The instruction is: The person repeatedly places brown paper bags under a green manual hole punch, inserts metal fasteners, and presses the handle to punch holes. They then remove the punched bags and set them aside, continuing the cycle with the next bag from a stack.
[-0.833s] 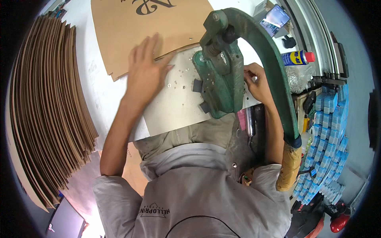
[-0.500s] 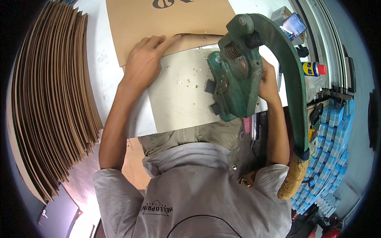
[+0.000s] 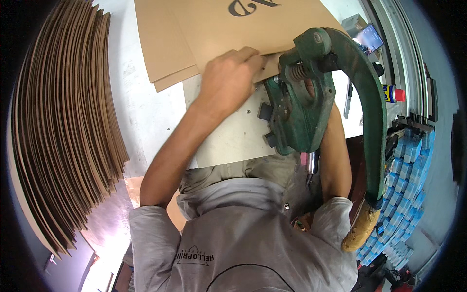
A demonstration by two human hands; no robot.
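Observation:
A flat brown paper bag [image 3: 209,29] with black print lies across the far side of the worktable, its near edge running up to a green hand-lever press [image 3: 301,117]. My left hand [image 3: 228,80] has its fingers closed over that near edge, just left of the press. A small dark hole shows in the bag beside my fingertips. My right hand [image 3: 310,88] is mostly hidden behind the press body; only a bit of skin shows through its opening, so its grip is unseen. The press's long curved lever ends in a tape-wrapped handle [image 3: 362,226] near my right elbow.
A tall row of brown folded sheets [image 3: 63,126] stands along the left. On the right are a spray can [image 3: 393,93] with a red cap, a phone [image 3: 369,38] and many blue packs [image 3: 406,180]. A pale metal plate [image 3: 219,141] with small bits on it lies before me.
My left hand has moved right along the bag's edge, closer to the press. The bag has shifted right, and its lifted edge now lies lower. My right hand is more hidden behind the press.

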